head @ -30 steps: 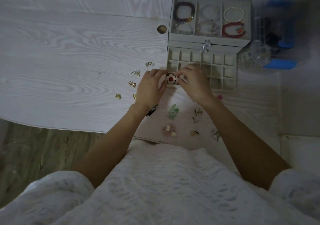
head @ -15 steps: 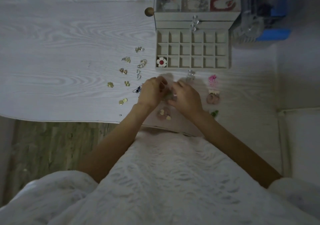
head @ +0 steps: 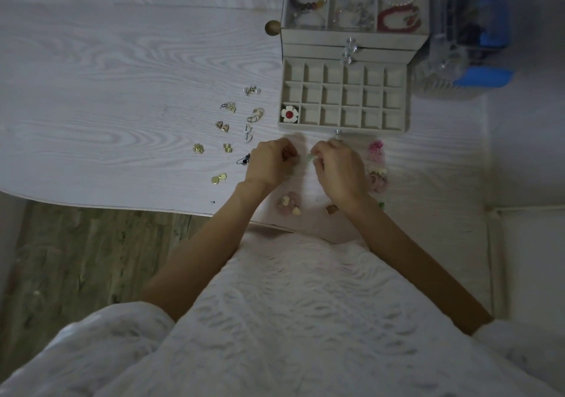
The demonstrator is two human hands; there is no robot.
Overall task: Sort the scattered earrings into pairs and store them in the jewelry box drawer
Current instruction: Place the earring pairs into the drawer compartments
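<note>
Pale green earring [head: 309,160], blurred, sits between both hands just in front of the drawer [head: 344,127]; right hand [head: 337,172] pinches it, fingers curled. Left hand [head: 269,164] also curled; whether its grip holds the mate I cannot tell. Only the flower pair [head: 289,114] is stored, front-left cell. Advice: check both pieces match, carry them together, drop into the adjacent cell, avoid brushing loose earrings on the bench [head: 122,91]
</note>
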